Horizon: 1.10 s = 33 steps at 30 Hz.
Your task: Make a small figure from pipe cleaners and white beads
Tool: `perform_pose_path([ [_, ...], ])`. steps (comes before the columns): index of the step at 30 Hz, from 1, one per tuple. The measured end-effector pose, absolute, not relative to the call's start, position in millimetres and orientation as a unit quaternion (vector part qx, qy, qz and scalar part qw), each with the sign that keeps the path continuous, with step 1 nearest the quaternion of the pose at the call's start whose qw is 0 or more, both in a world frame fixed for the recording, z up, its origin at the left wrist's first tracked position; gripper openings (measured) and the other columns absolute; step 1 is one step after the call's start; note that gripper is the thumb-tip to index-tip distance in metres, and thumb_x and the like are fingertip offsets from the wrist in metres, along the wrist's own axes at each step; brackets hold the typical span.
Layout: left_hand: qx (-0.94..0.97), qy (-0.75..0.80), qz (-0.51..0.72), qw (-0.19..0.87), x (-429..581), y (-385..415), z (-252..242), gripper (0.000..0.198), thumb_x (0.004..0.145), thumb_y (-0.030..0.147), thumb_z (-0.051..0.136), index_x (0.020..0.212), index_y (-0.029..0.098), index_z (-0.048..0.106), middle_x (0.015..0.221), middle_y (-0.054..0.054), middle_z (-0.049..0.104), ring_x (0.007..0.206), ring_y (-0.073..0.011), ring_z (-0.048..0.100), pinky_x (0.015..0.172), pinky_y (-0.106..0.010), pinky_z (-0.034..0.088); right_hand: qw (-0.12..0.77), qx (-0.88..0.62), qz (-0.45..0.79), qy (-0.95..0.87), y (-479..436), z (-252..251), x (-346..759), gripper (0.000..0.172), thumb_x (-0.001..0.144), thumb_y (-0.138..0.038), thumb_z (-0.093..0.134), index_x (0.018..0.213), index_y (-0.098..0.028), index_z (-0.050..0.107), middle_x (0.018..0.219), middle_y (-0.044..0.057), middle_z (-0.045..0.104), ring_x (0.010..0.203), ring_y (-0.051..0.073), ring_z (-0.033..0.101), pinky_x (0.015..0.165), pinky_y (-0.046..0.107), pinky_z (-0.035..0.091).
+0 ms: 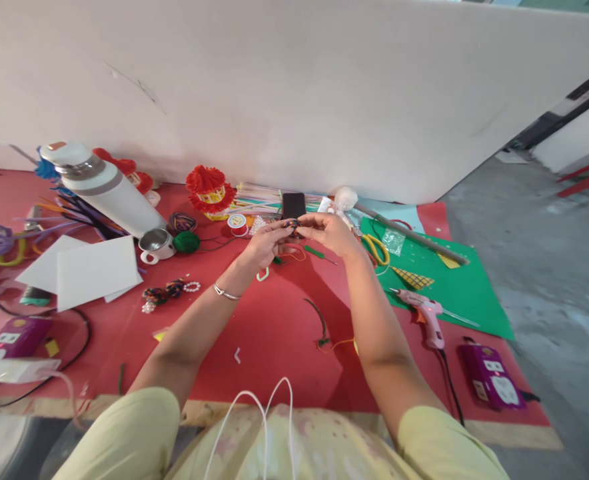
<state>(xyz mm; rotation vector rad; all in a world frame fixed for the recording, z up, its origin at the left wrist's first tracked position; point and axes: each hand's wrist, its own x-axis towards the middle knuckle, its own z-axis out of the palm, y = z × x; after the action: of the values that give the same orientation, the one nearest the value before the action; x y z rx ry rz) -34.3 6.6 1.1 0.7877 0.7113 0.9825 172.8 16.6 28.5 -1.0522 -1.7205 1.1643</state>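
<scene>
Above the far middle of the red table, my left hand (269, 243) and my right hand (330, 232) meet at their fingertips. Pinched between them is a small dark multicoloured yarn piece (291, 225); fingers cover much of it. A black phone (294, 204) lies just beyond. Close to my right hand are a green-handled hook tool (314, 251) and yellow-handled scissors (377, 249). On the left lies a similar yarn ornament (164, 293) with white beads. A spool of red thread (237, 225) sits behind my left hand.
A pink glue gun (427, 313) rests at the right, its cord running near a purple power box (492, 375). At the left stand a white bottle (109, 190), a metal mug (156, 246), a green yarn ball (186, 242) and white sheets (97, 270). A wall (274, 93) rises behind.
</scene>
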Motion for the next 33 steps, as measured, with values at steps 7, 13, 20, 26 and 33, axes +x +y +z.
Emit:
perform_pose_path([
  [7, 0.339, 0.333, 0.447, 0.758, -33.7, 8.6, 4.0, 0.033, 0.090, 0.025, 0.068, 0.120, 0.012, 0.069, 0.099, -0.011, 0.077, 0.070, -0.0181, 0.075, 0.052, -0.024, 0.059, 0.388, -0.415, 0.450, -0.689, 19.1, 24.1, 173.6, 0.034, 0.084, -0.035, 0.077, 0.116, -0.024, 0.076, 0.109, 0.004, 0.079, 0.097, 0.019, 0.073, 0.089, 0.036, 0.058],
  [13, 0.373, 0.387, 0.442, 0.718, -39.6, 12.0, 1.4, 0.026, 0.084, 0.020, 0.073, 0.108, 0.011, 0.074, 0.082, -0.006, 0.074, 0.057, -0.0130, 0.068, 0.044, -0.020, 0.051, 0.340, -0.418, 0.464, -0.703, 20.0, 22.5, 179.0, 0.038, 0.086, -0.037, 0.076, 0.122, -0.024, 0.075, 0.107, 0.004, 0.078, 0.091, 0.019, 0.072, 0.084, 0.034, 0.058],
  [20, 0.534, 0.412, 0.238, 0.699, -56.0, 17.2, -7.7, 0.025, 0.079, 0.023, 0.082, 0.100, 0.010, 0.079, 0.074, -0.011, 0.077, 0.059, -0.0181, 0.073, 0.050, -0.021, 0.055, 0.166, -0.386, 0.531, -0.735, 20.6, 17.9, 188.8, 0.039, 0.083, -0.031, 0.078, 0.122, -0.024, 0.076, 0.101, 0.005, 0.081, 0.090, 0.020, 0.074, 0.079, 0.030, 0.059],
  [26, 0.508, 0.376, 0.227, 0.741, -62.2, 20.9, -15.3, 0.026, 0.078, 0.021, 0.085, 0.102, 0.011, 0.081, 0.081, -0.012, 0.079, 0.064, -0.0165, 0.075, 0.056, -0.021, 0.059, 0.156, -0.367, 0.577, -0.713, 25.3, 10.3, 193.8, 0.034, 0.081, -0.035, 0.081, 0.112, -0.021, 0.077, 0.096, 0.005, 0.081, 0.079, 0.017, 0.073, 0.073, 0.029, 0.058],
  [33, 0.422, 0.361, 0.311, 0.771, -63.4, 22.8, -3.3, 0.037, 0.075, 0.022, 0.090, 0.107, 0.009, 0.078, 0.089, -0.014, 0.079, 0.069, -0.0192, 0.077, 0.051, -0.020, 0.058, 0.254, -0.363, 0.539, -0.717, 23.4, 21.6, 194.7, 0.030, 0.084, -0.040, 0.079, 0.107, -0.021, 0.077, 0.090, 0.004, 0.079, 0.076, 0.016, 0.070, 0.073, 0.029, 0.056],
])
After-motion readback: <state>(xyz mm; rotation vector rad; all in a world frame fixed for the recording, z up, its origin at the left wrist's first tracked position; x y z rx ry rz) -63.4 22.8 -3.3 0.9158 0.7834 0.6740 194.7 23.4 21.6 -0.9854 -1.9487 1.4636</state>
